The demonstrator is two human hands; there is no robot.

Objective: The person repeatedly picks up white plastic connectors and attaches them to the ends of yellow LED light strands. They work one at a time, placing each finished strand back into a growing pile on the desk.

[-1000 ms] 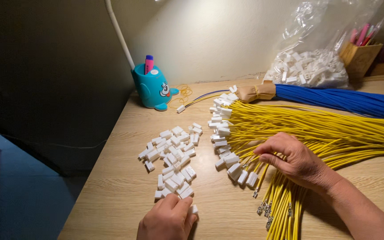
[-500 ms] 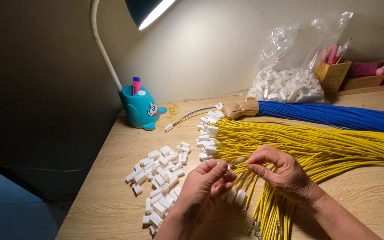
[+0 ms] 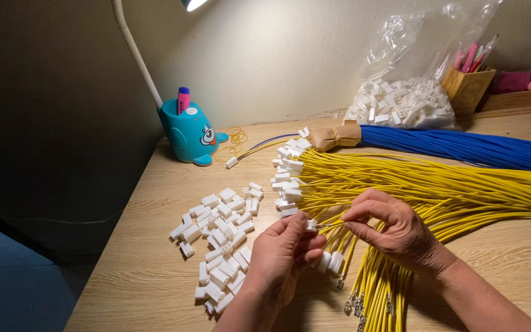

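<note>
Head camera is looking down on the grip: the left hand is pinching a small white connector between thumb and fingertips, closed firmly on it, while the right hand is pinching the end of a single yellow wire, its metal tip pointing straight at the connector. The two are lying almost in line, the wire's long axis running roughly left to right across the gap, with the connector just to the left of the wire tip and nearly touching it; whether the tip is already inside the housing is too small to tell. The connector is looking like a tiny white plastic block. Just beyond and under the right hand, the yellow wire bundle is fanning out, some strands already wearing white housings. Left of the left hand, a pile of loose connectors is sitting on the wooden table. Farther away, a blue wire bundle, a clear bag of connectors and a teal lamp base are resting.
</note>
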